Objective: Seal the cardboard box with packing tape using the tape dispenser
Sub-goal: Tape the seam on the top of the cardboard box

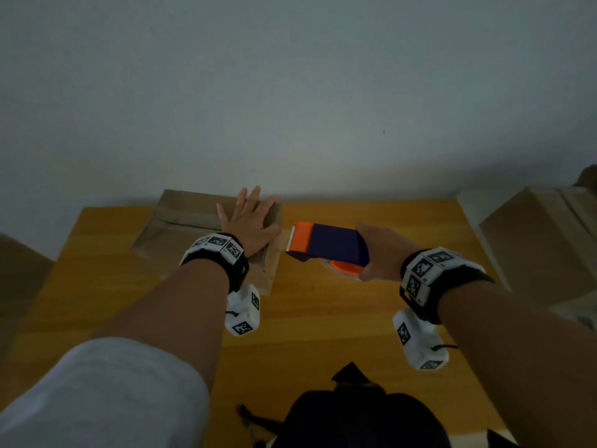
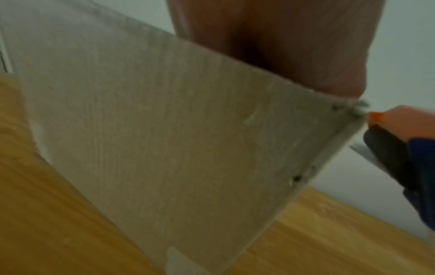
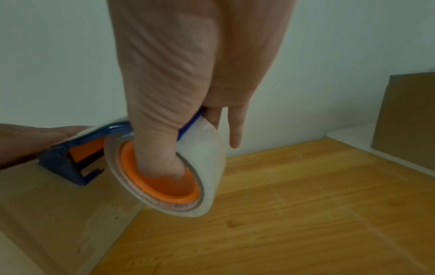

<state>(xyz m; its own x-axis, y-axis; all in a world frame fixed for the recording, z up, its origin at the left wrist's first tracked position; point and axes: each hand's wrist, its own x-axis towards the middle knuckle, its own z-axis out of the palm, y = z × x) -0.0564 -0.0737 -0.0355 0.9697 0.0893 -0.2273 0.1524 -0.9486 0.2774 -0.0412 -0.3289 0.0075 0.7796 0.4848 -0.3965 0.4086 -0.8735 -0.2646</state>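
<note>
Item: cardboard box (image 1: pixel 181 221), closed, brown, standing at the far edge of the wooden surface (image 1: pixel 323 334), left of centre, against the wall; a strip of tape appears to lie along its top seam already, though the dim light leaves this uncertain.

Item: left hand (image 1: pixel 248 224), palm flat on the box top at its right end, fingers (image 1: pixel 245 195) straight and spread, pressing down and curling round nothing.

Item: tape dispenser (image 1: pixel 329 245), blue body with orange front guard, held just beside the right side of the box, nose level with its upper edge. Whether the nose touches the cardboard cannot be told.

Item: right hand (image 1: pixel 384 250), gripping the dispenser; in the right wrist view the thumb is tucked into the orange core of the clear tape roll (image 3: pixel 207 158), with other fingers wrapped over the top and one finger hanging straight behind the roll.

Other: further cardboard boxes (image 1: pixel 533 240) off the right edge of the surface; a dark bag (image 1: pixel 355 415) at the near edge.

Risks, as judged:
- thumb in the core may brake the roll, so the tape stretches or fails to feed
- box may slide toward the left edge if the holding palm lifts
- tape may run skewed off the seam, or wrinkle, if the nose starts tilted
- serrated blade sits close to the left hand's thumb side
</note>
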